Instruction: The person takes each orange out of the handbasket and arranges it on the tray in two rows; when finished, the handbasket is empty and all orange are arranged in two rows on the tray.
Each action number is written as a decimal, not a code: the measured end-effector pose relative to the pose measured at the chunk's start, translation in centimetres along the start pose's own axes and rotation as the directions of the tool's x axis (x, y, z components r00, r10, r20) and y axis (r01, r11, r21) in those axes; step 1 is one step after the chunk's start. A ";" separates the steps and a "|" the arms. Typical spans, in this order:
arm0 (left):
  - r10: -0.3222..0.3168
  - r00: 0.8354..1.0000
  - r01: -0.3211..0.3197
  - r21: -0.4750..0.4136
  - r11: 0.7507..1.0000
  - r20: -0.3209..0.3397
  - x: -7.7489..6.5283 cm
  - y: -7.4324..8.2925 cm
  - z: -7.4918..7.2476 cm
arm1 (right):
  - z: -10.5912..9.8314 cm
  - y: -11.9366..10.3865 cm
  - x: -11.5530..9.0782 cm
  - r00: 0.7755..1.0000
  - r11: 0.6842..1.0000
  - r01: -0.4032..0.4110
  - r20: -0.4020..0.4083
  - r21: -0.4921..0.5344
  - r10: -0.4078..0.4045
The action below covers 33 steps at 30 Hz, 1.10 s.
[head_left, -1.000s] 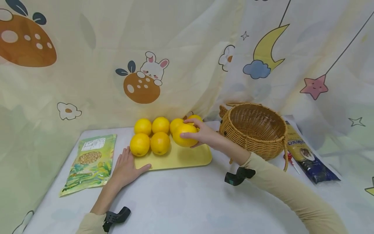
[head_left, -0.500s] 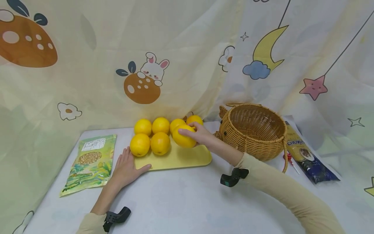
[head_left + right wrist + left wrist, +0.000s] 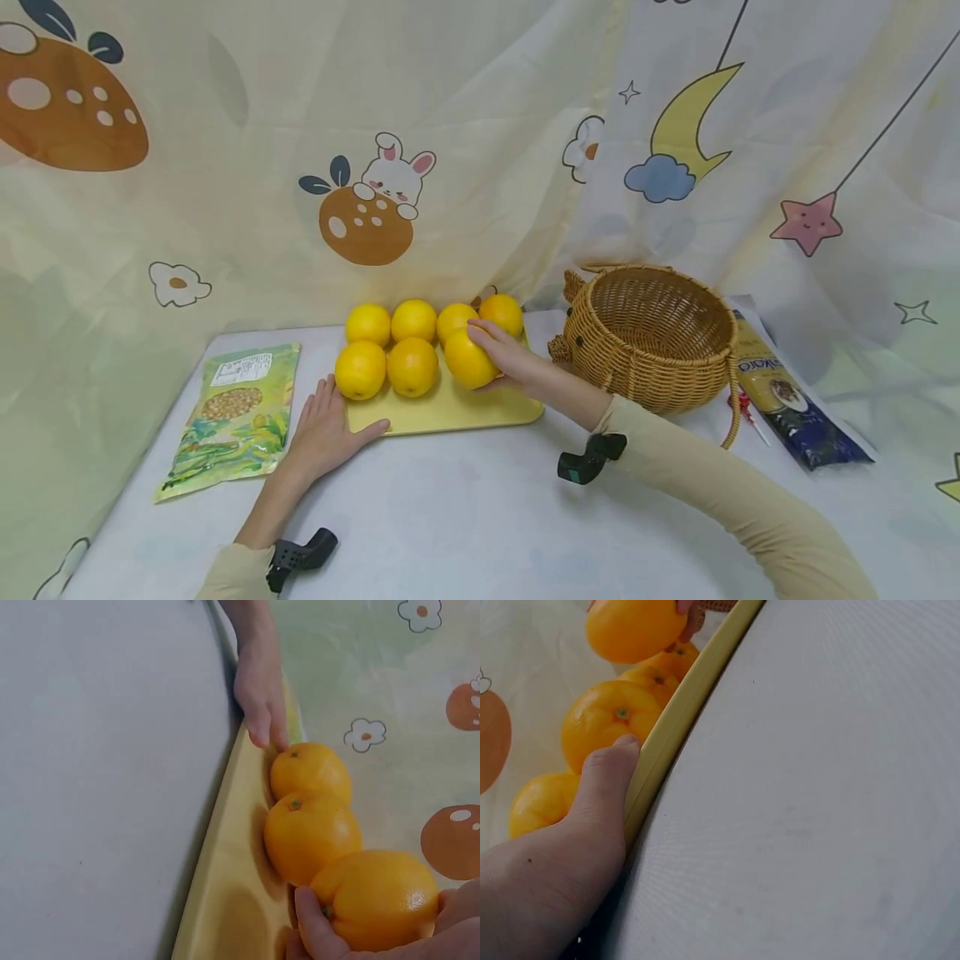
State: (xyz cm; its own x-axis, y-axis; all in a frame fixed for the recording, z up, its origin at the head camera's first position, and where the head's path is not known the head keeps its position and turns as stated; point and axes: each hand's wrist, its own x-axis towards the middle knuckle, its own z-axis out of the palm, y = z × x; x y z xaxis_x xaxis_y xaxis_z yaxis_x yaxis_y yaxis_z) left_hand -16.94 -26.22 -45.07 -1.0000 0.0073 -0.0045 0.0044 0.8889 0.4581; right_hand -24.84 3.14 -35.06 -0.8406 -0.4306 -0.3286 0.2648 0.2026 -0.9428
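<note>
My right hand (image 3: pixel 512 357) grips an orange (image 3: pixel 468 362) over the right half of a pale yellow tray (image 3: pixel 442 415). In the right wrist view, thumb and fingers curl round this orange (image 3: pixel 379 900), beside another orange (image 3: pixel 313 836) in the front row. Two oranges (image 3: pixel 361 370) sit at the tray's front left, and several more (image 3: pixel 414 322) line its back. My left hand (image 3: pixel 324 435) rests at the tray's left corner with its fingers straight. Its thumb (image 3: pixel 604 780) lies along the tray's rim in the left wrist view.
A wicker basket (image 3: pixel 678 383) with an animal face stands right of the tray. Behind it lies a blue and gold packet (image 3: pixel 798 408), with a small red item (image 3: pixel 744 403) nearby. A green packet (image 3: pixel 236 417) lies at left. A printed curtain (image 3: pixel 480 183) hangs behind.
My right hand has brought the orange slightly down and toward the tray's front, and the forearm has shifted left. The back right orange shows more fully. The left hand stays put.
</note>
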 end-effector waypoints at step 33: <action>-0.008 1.000 0.007 -0.006 1.000 -0.002 0.0 -0.1 0.0 | 1.9 2.2 1.7 0.985 0.944 -0.082 -0.169 -0.320 0.029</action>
State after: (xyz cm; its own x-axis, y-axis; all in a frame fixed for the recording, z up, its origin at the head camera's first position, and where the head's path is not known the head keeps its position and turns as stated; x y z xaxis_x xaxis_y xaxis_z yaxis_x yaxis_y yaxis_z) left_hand -16.96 -26.28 -45.10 -1.0000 -0.0002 -0.0063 -0.0031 0.8859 0.4638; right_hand -24.79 1.14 -37.79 -0.9003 -0.2701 -0.3413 0.1677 0.5084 -0.8446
